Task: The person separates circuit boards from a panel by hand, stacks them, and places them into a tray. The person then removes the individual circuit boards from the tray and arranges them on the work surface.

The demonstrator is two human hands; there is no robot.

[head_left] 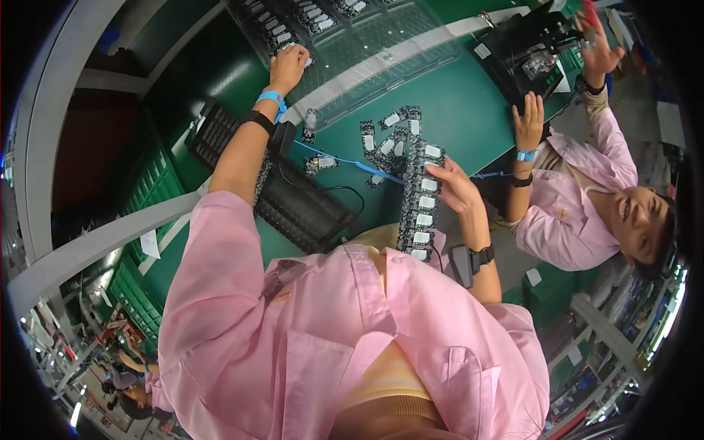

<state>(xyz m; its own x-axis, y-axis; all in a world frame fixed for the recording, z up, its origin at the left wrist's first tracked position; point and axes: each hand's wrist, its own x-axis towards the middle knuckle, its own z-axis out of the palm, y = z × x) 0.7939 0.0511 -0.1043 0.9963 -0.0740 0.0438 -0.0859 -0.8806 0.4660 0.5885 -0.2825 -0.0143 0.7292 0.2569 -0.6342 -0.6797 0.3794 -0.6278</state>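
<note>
Right hand: thumb laid over the edge of a long, narrow strip of black circuit boards with pale silver rectangles, which is held lengthwise close to the pink jacket; the other fingers are partly hidden. Left hand: extended, fingers curled downward at the near-left part of a clear plastic compartmented tray, in which similar small black boards are set; whether one is pinched cannot be told. Loose black boards with pale rectangles are scattered on the green tabletop, between tray and strip. A black slotted rack is placed to the left. The step in hand is judged to be the placing or adjusting of a single board in the tray; for the next move, a steady strip and a clean release by the left fingertips are called for.
</note>
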